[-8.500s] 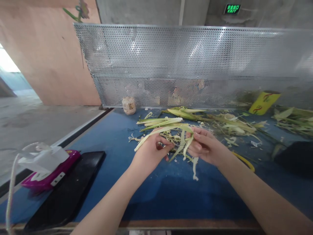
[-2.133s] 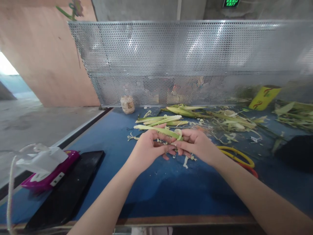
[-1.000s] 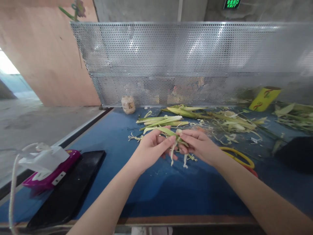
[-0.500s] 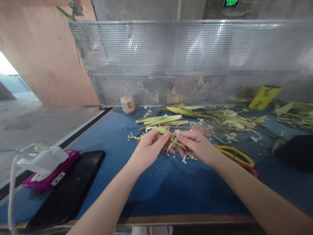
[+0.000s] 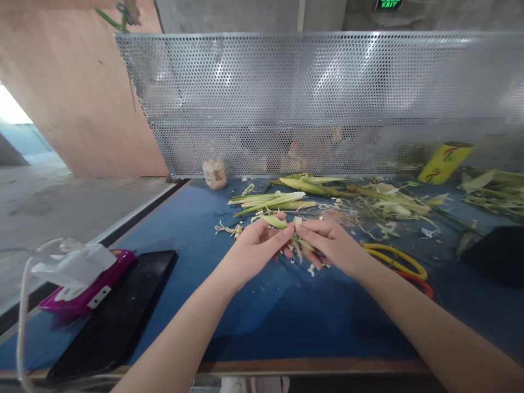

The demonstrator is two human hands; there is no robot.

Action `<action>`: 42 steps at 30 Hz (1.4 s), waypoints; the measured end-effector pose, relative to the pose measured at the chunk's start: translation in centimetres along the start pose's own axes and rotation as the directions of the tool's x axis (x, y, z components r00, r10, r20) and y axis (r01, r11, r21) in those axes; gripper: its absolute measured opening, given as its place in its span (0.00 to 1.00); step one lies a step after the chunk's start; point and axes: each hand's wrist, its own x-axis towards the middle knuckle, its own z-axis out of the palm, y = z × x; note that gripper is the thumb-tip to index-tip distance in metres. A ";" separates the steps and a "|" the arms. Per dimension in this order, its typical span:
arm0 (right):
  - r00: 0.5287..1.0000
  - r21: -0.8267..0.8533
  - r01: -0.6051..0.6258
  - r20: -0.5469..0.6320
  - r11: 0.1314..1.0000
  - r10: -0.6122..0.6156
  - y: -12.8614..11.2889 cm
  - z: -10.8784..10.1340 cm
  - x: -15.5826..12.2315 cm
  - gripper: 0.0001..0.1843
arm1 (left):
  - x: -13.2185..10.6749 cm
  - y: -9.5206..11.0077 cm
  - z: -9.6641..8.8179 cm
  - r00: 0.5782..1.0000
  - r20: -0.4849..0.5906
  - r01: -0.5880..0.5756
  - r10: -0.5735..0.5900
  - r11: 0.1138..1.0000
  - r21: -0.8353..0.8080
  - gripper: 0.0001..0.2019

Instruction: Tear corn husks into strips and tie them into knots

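Observation:
Between my two hands is a pale green plant strip that looks like a piece of corn husk. My left hand pinches it with thumb and fingertips. From the other side, my right hand grips its end, the thumbs almost touching. Thin shreds hang below the fingers, and part of the strip is hidden behind them. Just beyond the hands, a bundle of cut green stalks lies on the blue tabletop. A small braided pale piece rests left of my left hand.
Farther back lie long green husks and a heap of shreds. A wrapped roll and a yellow can stand near the perforated metal screen. Yellow cord loops lie right; a black phone and purple power strip left.
My left hand has shifted slightly right, its thumb closer to my right thumb. The plant strip stays between both hands.

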 end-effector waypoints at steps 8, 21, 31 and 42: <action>0.999 -0.039 -0.043 -0.017 0.998 0.042 0.0 0.2 -0.1 0.19 | 0.1 -0.1 -0.1 0.998 -0.048 -0.036 0.035 0.999 -0.034 0.15; 1.000 -0.171 0.005 0.016 0.985 -0.002 -0.1 0.1 -0.3 0.14 | 0.6 -0.5 -0.8 0.977 -0.021 -0.206 0.213 0.965 0.165 0.16; 0.999 -0.203 -0.002 -0.050 0.979 -0.008 -0.3 0.2 -0.2 0.13 | 0.5 -0.5 -0.7 0.994 0.028 -0.107 0.106 0.993 0.054 0.14; 0.987 0.043 -0.071 -0.138 0.997 0.077 0.1 0.9 0.1 0.10 | 0.5 -1.2 -0.2 0.997 0.022 -0.063 0.069 0.975 -0.215 0.13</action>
